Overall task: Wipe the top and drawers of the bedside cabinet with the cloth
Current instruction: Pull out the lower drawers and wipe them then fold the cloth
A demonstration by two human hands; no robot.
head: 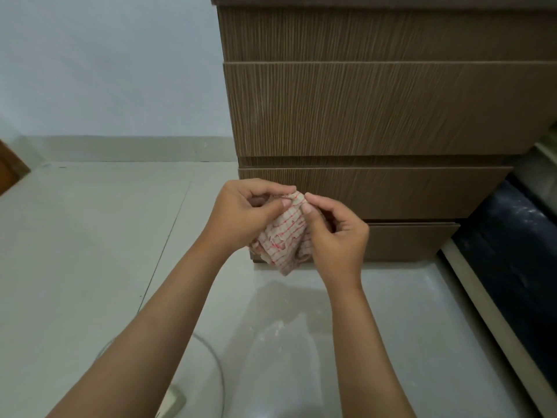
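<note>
A white cloth with red checks (pixel 286 236) hangs bunched between both hands, low in front of the brown wood-grain bedside cabinet (pixel 376 110). My left hand (pixel 244 212) pinches its upper left edge with thumb and fingers. Its upper right edge is pinched by my right hand (pixel 334 233). The cabinet shows several closed drawer fronts stacked one above another; its top is only a thin strip at the upper frame edge. The cloth hangs just before the lowest drawers (pixel 407 239), apart from them as far as I can tell.
A glossy pale tiled floor (pixel 90 251) spreads left and below. A pale wall with a skirting strip (pixel 120 146) stands behind. A dark bed base (pixel 512 251) lies right of the cabinet. A thin grey cable and a white plug (pixel 174 399) lie on the floor by my left forearm.
</note>
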